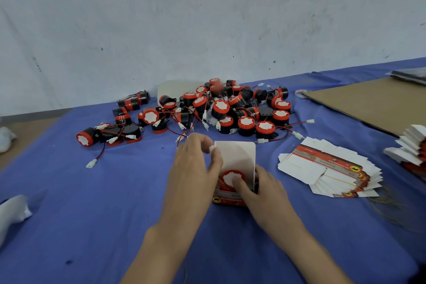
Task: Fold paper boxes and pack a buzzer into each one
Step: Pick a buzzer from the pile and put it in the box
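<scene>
So, box: the red-and-white printed paper box (pixel 228 202) stands folded on the blue cloth (pixel 92 191), with its white top flap up and not closed.
Buzzer: one round black buzzer with a red rim and white face (pixel 230 177) sits inside the box.
Left hand (pixel 196 168): fingers curled round the box's left side, up by the flap.
Right hand (pixel 262 189): thumb pressing on the buzzer's face, fingers bent round the right wall.
Done: this box looks formed and filled; no closed boxes are in view.
Remaining: shutting this flap, then the heap of loose red-and-black buzzers (pixel 221 110) and the fanned stack of flat box blanks (pixel 332 173). Most of the job seems to lie ahead.
</scene>
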Action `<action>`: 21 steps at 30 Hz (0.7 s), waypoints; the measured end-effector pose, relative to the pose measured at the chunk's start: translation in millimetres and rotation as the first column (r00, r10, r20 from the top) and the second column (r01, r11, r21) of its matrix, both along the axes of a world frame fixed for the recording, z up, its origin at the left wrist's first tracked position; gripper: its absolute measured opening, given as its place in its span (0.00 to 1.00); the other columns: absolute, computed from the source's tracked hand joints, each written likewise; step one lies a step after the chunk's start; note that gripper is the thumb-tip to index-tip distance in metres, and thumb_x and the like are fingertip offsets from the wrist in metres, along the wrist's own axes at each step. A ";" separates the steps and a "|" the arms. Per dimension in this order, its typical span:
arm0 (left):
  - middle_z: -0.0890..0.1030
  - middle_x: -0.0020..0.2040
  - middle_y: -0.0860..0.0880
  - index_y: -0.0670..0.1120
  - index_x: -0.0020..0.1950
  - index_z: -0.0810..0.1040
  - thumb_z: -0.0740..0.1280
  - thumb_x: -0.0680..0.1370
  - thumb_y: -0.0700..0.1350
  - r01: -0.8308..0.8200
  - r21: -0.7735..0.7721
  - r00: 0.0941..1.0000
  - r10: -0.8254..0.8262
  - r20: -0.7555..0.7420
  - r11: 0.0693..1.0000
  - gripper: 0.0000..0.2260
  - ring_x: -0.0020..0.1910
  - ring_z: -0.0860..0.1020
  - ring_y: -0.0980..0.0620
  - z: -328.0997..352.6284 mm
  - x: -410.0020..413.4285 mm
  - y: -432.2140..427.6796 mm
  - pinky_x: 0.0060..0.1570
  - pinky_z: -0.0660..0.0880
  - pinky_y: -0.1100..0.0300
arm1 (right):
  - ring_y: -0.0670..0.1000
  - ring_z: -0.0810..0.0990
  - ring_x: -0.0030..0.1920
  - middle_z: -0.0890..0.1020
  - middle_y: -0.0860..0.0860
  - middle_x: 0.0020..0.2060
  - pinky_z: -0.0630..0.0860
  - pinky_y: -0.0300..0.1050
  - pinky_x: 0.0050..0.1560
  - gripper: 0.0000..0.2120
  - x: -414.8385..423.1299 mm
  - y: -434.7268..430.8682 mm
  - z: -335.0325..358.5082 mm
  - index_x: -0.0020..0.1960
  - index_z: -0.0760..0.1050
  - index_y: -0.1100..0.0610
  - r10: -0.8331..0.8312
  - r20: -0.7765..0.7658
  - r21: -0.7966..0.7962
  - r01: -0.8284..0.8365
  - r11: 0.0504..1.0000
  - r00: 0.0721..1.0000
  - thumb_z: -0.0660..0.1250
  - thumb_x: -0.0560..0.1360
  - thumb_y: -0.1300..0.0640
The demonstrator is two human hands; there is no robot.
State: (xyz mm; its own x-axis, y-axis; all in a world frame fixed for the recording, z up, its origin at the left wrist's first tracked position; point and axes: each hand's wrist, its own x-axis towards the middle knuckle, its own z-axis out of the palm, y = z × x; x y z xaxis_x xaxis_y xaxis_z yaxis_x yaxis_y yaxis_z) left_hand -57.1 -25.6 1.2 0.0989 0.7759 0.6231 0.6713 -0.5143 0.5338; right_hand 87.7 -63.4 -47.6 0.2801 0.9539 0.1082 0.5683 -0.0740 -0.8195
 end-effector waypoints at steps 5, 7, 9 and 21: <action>0.83 0.38 0.52 0.53 0.52 0.77 0.64 0.81 0.46 0.217 -0.238 0.898 -0.098 0.429 0.947 0.03 0.35 0.82 0.57 12.7 2.2 -5.7 0.34 0.75 0.69 | 0.52 0.75 0.57 0.80 0.47 0.53 0.73 0.55 0.61 0.13 0.3 0.7 -0.9 0.59 0.73 0.45 -0.008 -0.041 -0.008 0.008 1.000 0.999 0.57 0.81 0.41; 0.84 0.38 0.47 0.46 0.50 0.80 0.66 0.81 0.45 0.347 -0.317 0.740 -0.050 0.671 0.882 0.05 0.37 0.85 0.51 18.0 0.2 -5.8 0.35 0.78 0.66 | 0.52 0.75 0.57 0.79 0.46 0.53 0.73 0.56 0.61 0.13 0.6 0.5 -0.4 0.58 0.73 0.46 0.002 -0.072 -0.006 -0.002 1.000 0.997 0.55 0.82 0.42; 0.85 0.42 0.45 0.43 0.49 0.81 0.67 0.81 0.46 0.417 -0.359 0.660 -0.007 0.751 0.835 0.07 0.40 0.86 0.50 19.5 -2.1 -7.1 0.36 0.78 0.68 | 0.53 0.75 0.57 0.79 0.47 0.53 0.73 0.56 0.62 0.15 0.3 -0.9 0.2 0.59 0.73 0.46 -0.006 -0.070 0.002 0.007 1.000 0.998 0.53 0.82 0.41; 0.79 0.47 0.58 0.52 0.47 0.79 0.72 0.76 0.49 0.101 0.041 0.926 -0.079 -0.370 0.994 0.04 0.54 0.74 0.54 -3.1 -12.8 -7.0 0.54 0.68 0.60 | 0.49 0.72 0.57 0.78 0.42 0.52 0.72 0.51 0.61 0.17 2.0 -3.2 -0.1 0.58 0.73 0.41 0.016 0.006 -0.003 -0.016 1.000 1.000 0.58 0.76 0.35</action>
State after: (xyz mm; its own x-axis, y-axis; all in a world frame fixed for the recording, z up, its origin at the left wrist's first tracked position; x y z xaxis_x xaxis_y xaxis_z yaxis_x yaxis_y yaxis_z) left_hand -69.9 -32.7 -1.9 0.3968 0.7167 0.5735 0.7640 -0.6041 0.2264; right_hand 89.7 -66.6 -47.7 0.2641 0.9585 0.1069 0.5742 -0.0672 -0.8160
